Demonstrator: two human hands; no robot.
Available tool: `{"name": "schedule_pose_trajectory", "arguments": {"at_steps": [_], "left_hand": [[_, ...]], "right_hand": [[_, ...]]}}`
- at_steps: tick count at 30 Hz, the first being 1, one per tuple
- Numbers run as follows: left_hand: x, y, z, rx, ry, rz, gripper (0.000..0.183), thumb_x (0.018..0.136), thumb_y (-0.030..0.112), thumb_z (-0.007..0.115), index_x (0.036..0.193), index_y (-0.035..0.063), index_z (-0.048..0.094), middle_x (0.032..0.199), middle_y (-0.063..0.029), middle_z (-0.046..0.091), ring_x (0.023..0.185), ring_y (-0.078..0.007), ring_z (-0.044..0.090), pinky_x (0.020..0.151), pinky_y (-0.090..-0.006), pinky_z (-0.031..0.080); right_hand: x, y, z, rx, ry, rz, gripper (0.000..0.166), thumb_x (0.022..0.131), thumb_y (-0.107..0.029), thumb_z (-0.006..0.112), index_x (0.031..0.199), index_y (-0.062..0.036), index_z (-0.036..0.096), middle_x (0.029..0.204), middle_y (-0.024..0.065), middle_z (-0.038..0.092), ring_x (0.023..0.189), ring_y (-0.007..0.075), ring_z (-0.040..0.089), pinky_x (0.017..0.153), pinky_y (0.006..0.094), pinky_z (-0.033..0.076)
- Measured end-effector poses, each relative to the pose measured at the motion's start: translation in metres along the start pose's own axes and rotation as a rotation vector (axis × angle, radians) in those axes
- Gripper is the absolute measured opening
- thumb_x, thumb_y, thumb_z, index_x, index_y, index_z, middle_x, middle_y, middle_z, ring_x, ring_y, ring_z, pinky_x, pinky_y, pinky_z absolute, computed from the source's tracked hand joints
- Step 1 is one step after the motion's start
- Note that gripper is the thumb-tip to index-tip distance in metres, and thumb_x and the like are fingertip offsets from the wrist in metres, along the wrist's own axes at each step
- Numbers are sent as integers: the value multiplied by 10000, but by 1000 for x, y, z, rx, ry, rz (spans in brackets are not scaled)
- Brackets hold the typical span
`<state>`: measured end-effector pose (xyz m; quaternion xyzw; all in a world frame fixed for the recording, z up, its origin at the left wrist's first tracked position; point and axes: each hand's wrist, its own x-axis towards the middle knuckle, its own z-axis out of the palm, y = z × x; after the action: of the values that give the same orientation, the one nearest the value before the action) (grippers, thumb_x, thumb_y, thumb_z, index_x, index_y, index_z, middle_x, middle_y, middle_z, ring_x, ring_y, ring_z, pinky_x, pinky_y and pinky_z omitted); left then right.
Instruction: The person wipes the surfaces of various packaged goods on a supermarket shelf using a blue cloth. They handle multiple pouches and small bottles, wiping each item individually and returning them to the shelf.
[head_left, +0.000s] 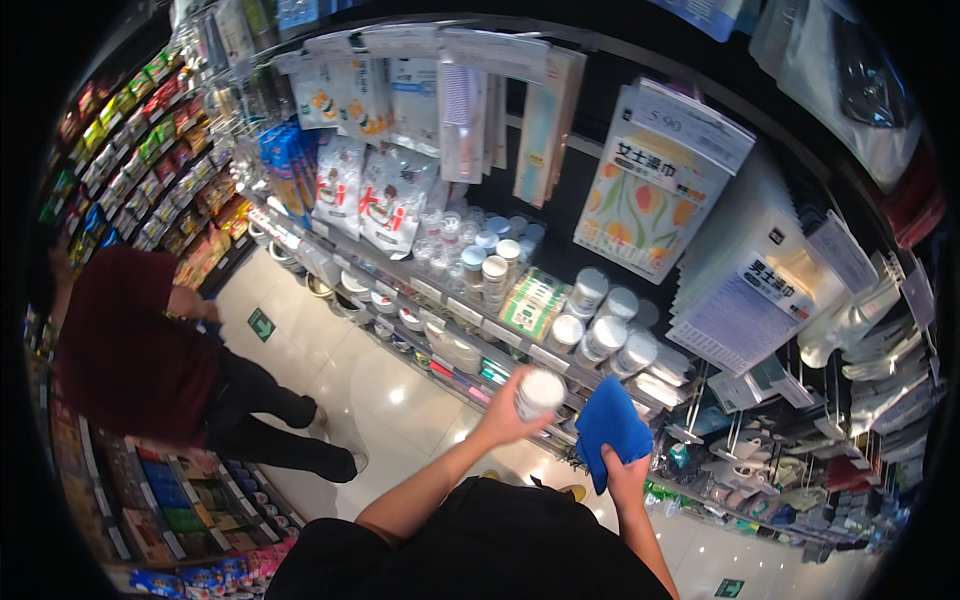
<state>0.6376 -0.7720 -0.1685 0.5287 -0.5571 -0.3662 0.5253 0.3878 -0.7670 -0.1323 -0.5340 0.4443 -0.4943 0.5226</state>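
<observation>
A round, clear-sided container with a whitish top (541, 391) is in my left hand (504, 414), its fingers around the side. My right hand (624, 474) grips a folded blue cloth (613, 427), thumb on top. Both hands are in front of the shelf edge (517, 339), the cloth to the right of the container. Just beyond them on the shelf stand several similar white-topped containers (606, 334), partly hidden behind one another. Left of these lie green and yellow packs (534, 301) and slim tubs with blue or cream lids (495, 268).
Packaged towels (645, 187) and combs (459, 112) hang above the shelf. Lower shelves hold tubs (450, 345) and small goods. A person in a dark red top (135, 345) stands in the tiled aisle (352, 375) at left, beside shelves of snack packets (142, 157).
</observation>
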Motion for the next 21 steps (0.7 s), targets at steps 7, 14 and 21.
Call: {"name": "schedule_pose_trajectory", "arguments": {"at_steps": [7, 14, 21], "left_hand": [[-36, 38, 16, 174, -66, -21, 583, 676, 286, 841, 1156, 45, 613, 1096, -221, 674, 1044, -429, 644, 871, -465, 529], [-18, 60, 6, 286, -56, -37, 524, 673, 272, 837, 1089, 41, 618, 1022, -214, 692, 973, -428, 661, 798, -469, 545], [-11, 63, 26, 98, -12, -83, 690, 722, 247, 860, 1292, 23, 543, 1185, -161, 666, 1064, -264, 674, 869, -365, 538]], "right_hand": [[39, -36, 49, -355, -645, -420, 571, 764, -212, 810, 1225, -22, 532, 1528, 252, 391, 1423, 441, 373, 1138, 467, 328], [36, -60, 62, -532, -611, -437, 605, 802, -149, 739, 1382, -97, 577, 1571, 188, 381, 1465, 434, 316, 1193, 500, 251], [37, -41, 31, -373, -466, -388, 518, 925, -224, 649, 1405, -60, 540, 1536, 174, 430, 1426, 363, 393, 1160, 460, 331]]}}
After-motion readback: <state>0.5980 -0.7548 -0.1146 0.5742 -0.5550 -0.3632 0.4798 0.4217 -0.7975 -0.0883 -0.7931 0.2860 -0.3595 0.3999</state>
